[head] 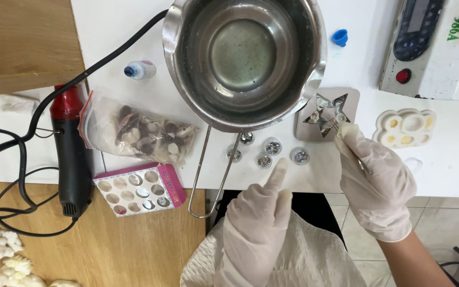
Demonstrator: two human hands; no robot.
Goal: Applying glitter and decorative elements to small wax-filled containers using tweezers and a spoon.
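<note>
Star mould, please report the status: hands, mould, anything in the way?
Right hand holds thin tweezers, tips at the star mould. Left hand empty, forefinger raised near the glitter pots. Steel pot overhangs the mould's left edge.

1. White table (123,21) carries most things; wooden surface (134,250) adjoins it, left of the gloved hands.
2. Star mould (326,114) at right fingertips; glitter pots (265,151) just beyond left fingertip.
3. Steel pot (245,58) further out.
4. Shell bag (136,133), heat gun (71,154) far left.
</note>
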